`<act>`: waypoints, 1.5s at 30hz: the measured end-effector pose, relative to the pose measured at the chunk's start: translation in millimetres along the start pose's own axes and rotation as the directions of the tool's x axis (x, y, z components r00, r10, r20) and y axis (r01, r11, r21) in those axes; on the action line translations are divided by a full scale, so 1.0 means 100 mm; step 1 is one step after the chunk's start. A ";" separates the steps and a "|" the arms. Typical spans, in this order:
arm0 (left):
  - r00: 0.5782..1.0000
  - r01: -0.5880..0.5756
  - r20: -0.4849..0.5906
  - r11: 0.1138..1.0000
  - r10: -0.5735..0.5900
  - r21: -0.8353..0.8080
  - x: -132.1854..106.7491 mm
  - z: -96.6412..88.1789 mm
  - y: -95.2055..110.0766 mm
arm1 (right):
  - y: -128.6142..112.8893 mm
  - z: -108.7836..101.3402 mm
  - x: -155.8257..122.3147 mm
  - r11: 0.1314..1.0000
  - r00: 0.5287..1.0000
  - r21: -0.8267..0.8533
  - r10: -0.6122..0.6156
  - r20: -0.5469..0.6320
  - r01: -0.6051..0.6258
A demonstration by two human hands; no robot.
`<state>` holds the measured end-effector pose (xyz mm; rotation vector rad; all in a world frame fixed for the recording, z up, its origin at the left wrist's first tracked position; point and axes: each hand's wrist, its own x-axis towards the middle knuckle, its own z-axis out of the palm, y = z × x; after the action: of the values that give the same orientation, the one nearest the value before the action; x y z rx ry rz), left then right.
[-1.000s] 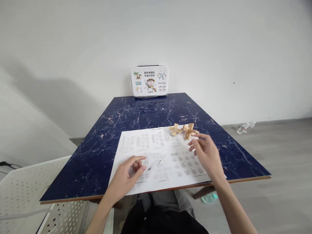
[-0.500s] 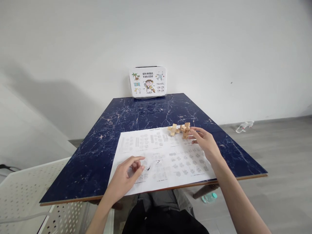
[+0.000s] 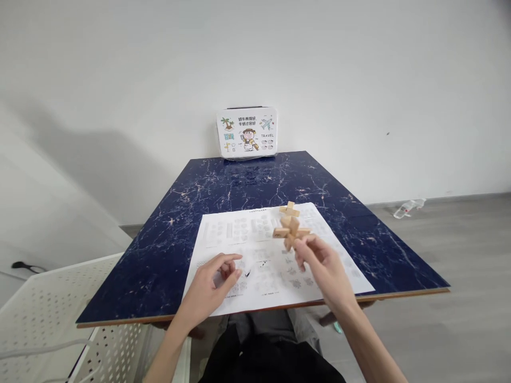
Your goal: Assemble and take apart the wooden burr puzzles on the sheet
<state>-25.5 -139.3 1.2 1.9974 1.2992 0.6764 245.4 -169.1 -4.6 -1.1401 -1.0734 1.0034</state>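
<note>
My right hand (image 3: 321, 263) pinches a cross-shaped wooden burr puzzle (image 3: 291, 232) by one of its lower ends, holding it above the printed sheet; it is slightly blurred. Beyond it, a second, lighter wooden puzzle (image 3: 289, 209) rests at the sheet's far edge. My left hand (image 3: 213, 279) lies on the left part of the white instruction sheet (image 3: 255, 290), fingers curved and apart, with nothing in them. Rows of small grey diagrams cover the sheet, and a few dark marks show near its middle.
A dark blue marbled table (image 3: 159, 255) carries the sheet. At its far end a white cartoon-printed case (image 3: 247, 133) leans against the wall. White perforated baskets (image 3: 59, 292) stand at the left below the tabletop. A clear plastic bottle (image 3: 409, 208) lies on the floor at right.
My right hand has lifted the darker burr puzzle off the sheet and brought it nearer and slightly left. The lighter puzzle stays behind. My left hand has hardly moved; the view has shifted slightly.
</note>
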 end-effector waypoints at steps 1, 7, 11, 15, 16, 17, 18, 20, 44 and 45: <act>1.000 -0.018 -0.003 1.000 0.018 -0.015 0.00 -0.01 0.00 | 0.00 0.07 -0.03 0.999 0.999 0.030 0.021 0.042 -0.022; 0.987 -0.136 0.062 0.974 0.149 -0.180 0.00 -0.09 0.02 | -0.04 0.35 -0.10 0.978 0.900 0.103 0.122 0.418 -0.181; 0.969 -0.084 0.198 0.950 0.149 -0.301 0.03 -0.09 0.07 | -0.08 0.39 -0.10 0.976 0.848 0.117 0.096 0.521 -0.183; 0.960 -0.098 0.205 0.917 0.190 -0.387 0.06 -0.05 0.07 | -0.06 0.36 -0.08 0.979 0.845 0.135 0.060 0.532 -0.154; 0.959 -0.106 0.201 0.912 0.199 -0.396 0.07 -0.04 0.07 | -0.05 0.35 -0.08 0.979 0.844 0.135 0.056 0.534 -0.150; 0.959 -0.109 0.199 0.911 0.202 -0.397 0.08 -0.04 0.07 | -0.04 0.35 -0.07 0.980 0.841 0.134 0.054 0.538 -0.149; 0.961 -0.108 0.196 0.914 0.197 -0.391 0.08 -0.04 0.07 | -0.02 0.34 -0.06 0.979 0.840 0.138 0.054 0.540 -0.152; 0.967 -0.092 0.189 0.927 0.170 -0.364 0.09 -0.03 0.08 | 0.01 0.33 -0.06 0.977 0.839 0.142 0.056 0.541 -0.156; 0.992 -0.126 0.016 0.983 0.129 -0.137 0.09 0.08 0.19 | 0.10 0.30 -0.13 0.970 0.910 -0.241 0.085 0.406 0.016; 0.991 -0.125 0.019 0.981 0.129 -0.146 0.09 0.08 0.18 | 0.11 0.29 -0.13 0.969 0.911 -0.245 0.080 0.404 0.023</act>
<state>-5.5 -137.9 10.0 1.9759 1.0815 0.7764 213.3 -174.6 -15.0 -1.1702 -1.5578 1.1921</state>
